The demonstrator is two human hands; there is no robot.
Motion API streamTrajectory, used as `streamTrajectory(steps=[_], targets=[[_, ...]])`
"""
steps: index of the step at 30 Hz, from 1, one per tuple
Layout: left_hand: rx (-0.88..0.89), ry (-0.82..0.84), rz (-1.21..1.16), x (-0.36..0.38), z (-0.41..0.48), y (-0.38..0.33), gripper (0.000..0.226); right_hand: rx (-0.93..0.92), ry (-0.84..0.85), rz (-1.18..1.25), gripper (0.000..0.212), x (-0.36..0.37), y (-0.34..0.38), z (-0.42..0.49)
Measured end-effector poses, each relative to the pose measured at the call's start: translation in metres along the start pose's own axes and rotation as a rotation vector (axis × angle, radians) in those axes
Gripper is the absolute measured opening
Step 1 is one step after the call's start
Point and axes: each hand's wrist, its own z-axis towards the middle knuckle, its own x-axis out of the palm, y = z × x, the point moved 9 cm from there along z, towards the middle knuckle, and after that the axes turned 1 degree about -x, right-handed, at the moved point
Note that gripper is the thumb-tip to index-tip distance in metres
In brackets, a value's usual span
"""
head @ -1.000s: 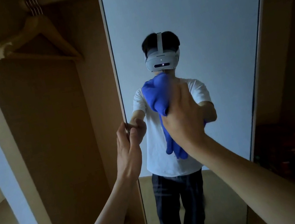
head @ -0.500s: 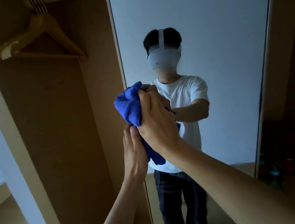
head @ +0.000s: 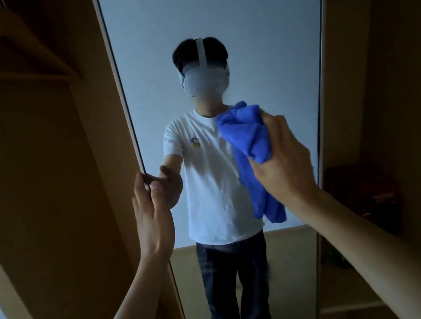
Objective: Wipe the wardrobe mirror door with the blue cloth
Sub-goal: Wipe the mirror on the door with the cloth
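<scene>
The tall wardrobe mirror door (head: 250, 25) fills the middle of the head view and reflects a person in a white shirt. My right hand (head: 284, 159) grips the bunched blue cloth (head: 250, 144) and holds it against the glass at chest height, right of centre; a loose tail of cloth hangs below the hand. My left hand (head: 152, 211) holds the mirror door's left edge (head: 134, 133), thumb on the glass side and fingers wrapped behind the edge.
An open wooden wardrobe compartment (head: 40, 189) lies left of the door, with a wooden hanger (head: 2, 55) at the top. To the right, a dark compartment holds a dark reddish object (head: 366, 202) on a shelf. Wooden floor shows in the reflection.
My right hand swept the blue cloth from the mirror's left edge over to the right of centre. My left hand kept its hold on the door edge. The view shifted left and closer.
</scene>
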Motion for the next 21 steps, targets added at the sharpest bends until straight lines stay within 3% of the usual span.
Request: streamTrajectory(steps=[3,5,7,8,9,10,11,13,16,21], targets=[[0.008,-0.007,0.017,0.0,0.0,0.001,0.067,-0.036,-0.011,0.056,0.015,-0.025,-0.026,-0.005],[0.01,-0.02,0.031,0.0,0.0,0.002,0.066,-0.003,-0.077,0.039,0.016,-0.036,-0.039,0.004],[0.003,-0.038,0.047,0.001,0.0,0.003,0.065,0.235,-0.561,-0.146,0.035,-0.093,-0.066,0.002],[0.0,-0.045,0.048,0.001,0.0,0.004,0.064,0.286,-0.72,-0.183,0.036,-0.116,-0.07,-0.001],[-0.002,-0.049,0.047,0.002,-0.001,0.004,0.062,0.317,-0.714,-0.218,0.035,-0.122,-0.075,-0.006],[-0.004,-0.05,0.044,0.002,-0.001,0.004,0.061,0.214,-0.438,-0.203,0.037,-0.106,-0.075,-0.003],[-0.009,-0.048,0.039,0.002,-0.001,0.004,0.06,0.178,-0.277,-0.207,0.041,-0.084,-0.077,-0.004],[-0.024,-0.04,0.018,0.002,-0.001,0.005,0.063,0.154,-0.079,-0.108,0.043,-0.064,-0.091,-0.015],[-0.037,-0.022,-0.004,0.002,-0.001,0.004,0.067,0.064,-0.185,-0.096,0.032,-0.065,-0.068,-0.009],[-0.054,0.01,-0.026,0.003,-0.002,0.003,0.067,0.19,-0.112,0.03,0.051,-0.037,-0.06,-0.013]])
